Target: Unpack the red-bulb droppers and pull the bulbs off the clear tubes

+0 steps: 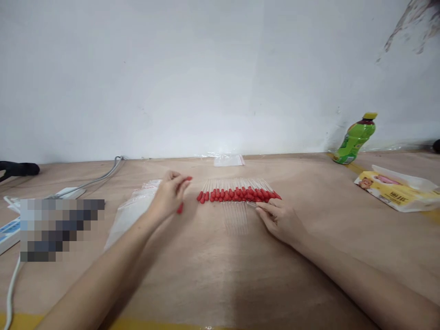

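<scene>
Inward slant forearms [113,259]; left hand [168,193] pinches red bulb [189,178], right hand [282,220] clear tube [252,204].

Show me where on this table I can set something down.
Bare tabletop lies between the left forearm and right forearm, on the near side of the clear tubes. Another patch lies between the red-bulbed droppers and the yellow packet. It's crowded at left, with power strip, cable and plastic bags, and mid-table around the left hand and right hand.
</scene>
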Tool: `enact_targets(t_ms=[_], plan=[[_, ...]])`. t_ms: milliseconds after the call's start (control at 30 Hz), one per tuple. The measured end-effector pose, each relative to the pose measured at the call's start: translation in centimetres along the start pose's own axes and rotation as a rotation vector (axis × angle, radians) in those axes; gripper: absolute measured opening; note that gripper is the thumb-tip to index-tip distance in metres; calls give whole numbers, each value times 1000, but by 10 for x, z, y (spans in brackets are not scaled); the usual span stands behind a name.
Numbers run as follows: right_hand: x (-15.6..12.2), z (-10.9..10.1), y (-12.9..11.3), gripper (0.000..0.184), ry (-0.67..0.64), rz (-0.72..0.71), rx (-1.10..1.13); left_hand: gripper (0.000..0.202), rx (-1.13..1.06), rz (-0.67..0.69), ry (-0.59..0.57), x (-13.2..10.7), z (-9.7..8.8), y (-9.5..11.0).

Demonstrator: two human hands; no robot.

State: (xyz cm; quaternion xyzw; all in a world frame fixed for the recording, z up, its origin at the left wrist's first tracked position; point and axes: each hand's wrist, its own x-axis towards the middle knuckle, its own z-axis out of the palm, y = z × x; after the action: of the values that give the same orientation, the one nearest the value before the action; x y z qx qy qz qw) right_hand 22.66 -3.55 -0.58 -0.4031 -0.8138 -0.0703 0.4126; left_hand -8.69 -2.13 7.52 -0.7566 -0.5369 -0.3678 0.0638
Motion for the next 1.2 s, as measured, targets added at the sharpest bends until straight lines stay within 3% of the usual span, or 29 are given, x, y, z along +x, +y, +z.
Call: enact_targets(t_ms=[133,233,567,1000,1200], plan=[[0,4,-7,22,-41,33,39,40,9,-372,-240,14,-32,-32],[1,4,-12,14,-78,63,59,49,-25,-507,-370,11,-41,-48],[0,8,-18,16,-95,21,60,43,42,-509,-476,3,-15,-75],[-1,7,-24,24,-199,-10,49,38,0,-522,-521,3,-18,-73],[-1,5,-25,29,-219,-2,32,37,76,-513,-472,6,-26,-64]])
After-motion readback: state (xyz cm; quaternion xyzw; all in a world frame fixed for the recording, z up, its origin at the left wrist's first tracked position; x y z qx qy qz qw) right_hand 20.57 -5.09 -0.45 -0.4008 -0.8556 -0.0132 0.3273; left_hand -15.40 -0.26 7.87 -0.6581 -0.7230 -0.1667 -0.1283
